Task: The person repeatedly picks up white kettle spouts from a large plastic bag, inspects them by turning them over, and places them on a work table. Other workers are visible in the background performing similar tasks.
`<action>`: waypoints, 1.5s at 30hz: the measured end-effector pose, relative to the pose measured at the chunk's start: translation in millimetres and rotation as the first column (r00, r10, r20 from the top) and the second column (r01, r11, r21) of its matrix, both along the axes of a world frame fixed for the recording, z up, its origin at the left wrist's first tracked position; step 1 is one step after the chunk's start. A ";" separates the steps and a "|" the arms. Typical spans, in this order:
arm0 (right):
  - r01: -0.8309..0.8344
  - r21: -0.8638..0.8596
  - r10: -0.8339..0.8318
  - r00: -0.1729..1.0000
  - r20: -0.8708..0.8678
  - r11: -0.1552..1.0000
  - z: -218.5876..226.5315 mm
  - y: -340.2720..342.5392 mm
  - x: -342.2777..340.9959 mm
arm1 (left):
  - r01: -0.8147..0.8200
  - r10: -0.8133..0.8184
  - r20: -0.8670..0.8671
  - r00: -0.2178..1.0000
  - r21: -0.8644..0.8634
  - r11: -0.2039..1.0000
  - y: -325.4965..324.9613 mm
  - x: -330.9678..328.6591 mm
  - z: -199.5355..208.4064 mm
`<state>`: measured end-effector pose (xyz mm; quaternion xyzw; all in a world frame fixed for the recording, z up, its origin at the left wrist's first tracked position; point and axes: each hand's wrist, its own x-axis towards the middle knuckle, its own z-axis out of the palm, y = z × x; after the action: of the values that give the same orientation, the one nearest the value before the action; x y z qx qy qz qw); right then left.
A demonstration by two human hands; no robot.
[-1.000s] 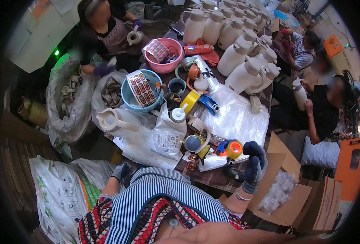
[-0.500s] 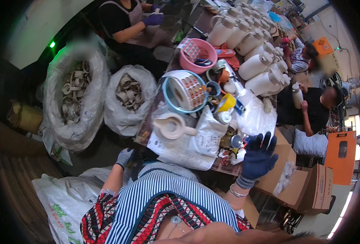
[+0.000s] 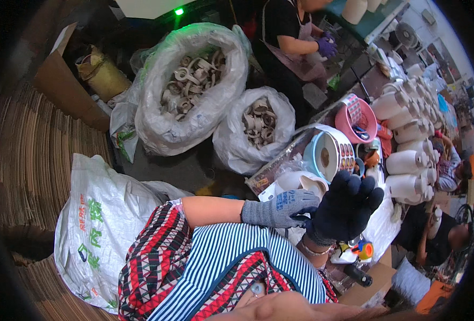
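Left grip (image 3: 281, 208) at the dark glove (image 3: 339, 215) worn on the right grip (image 3: 345, 206).
Both curled, clamping unclear; white pitcher (image 3: 292, 180) just beyond the left; parting the two may call for a looser left grip.

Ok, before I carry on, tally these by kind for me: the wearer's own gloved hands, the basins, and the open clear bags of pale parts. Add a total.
Wearer's gloved hands: 2 (left hand, right hand)
Basins: 2 (pink basin, blue basin)
Open bags of pale parts: 2 (larger bag, smaller bag)
Total: 6
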<state>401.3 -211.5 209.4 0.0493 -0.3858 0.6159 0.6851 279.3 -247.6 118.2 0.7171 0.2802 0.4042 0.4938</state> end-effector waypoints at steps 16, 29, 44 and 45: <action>0.251 0.240 -0.342 0.548 0.763 0.938 -21.5 63.9 -155.1 | -0.180 0.198 0.095 0.976 -0.167 0.969 124.8 -258.6 -43.4; 0.460 -0.224 0.221 0.062 0.973 0.859 -59.7 130.1 -313.6 | -0.649 0.594 -0.803 0.050 -0.478 -0.592 342.0 -589.4 -324.4; 0.504 -0.127 0.061 0.146 0.987 0.855 -81.4 164.1 -309.9 | -0.001 0.567 0.326 0.757 -0.866 0.500 179.1 -483.2 -101.7; 0.526 -0.150 0.026 0.236 0.971 0.837 -75.1 169.5 -304.1 | -0.269 0.382 0.129 0.915 -0.510 0.817 184.1 -465.3 -96.3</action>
<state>97.1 -42.0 134.4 -0.5525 -0.5631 0.4675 0.3989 -186.0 -63.5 21.9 0.4617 0.4330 0.4791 0.6081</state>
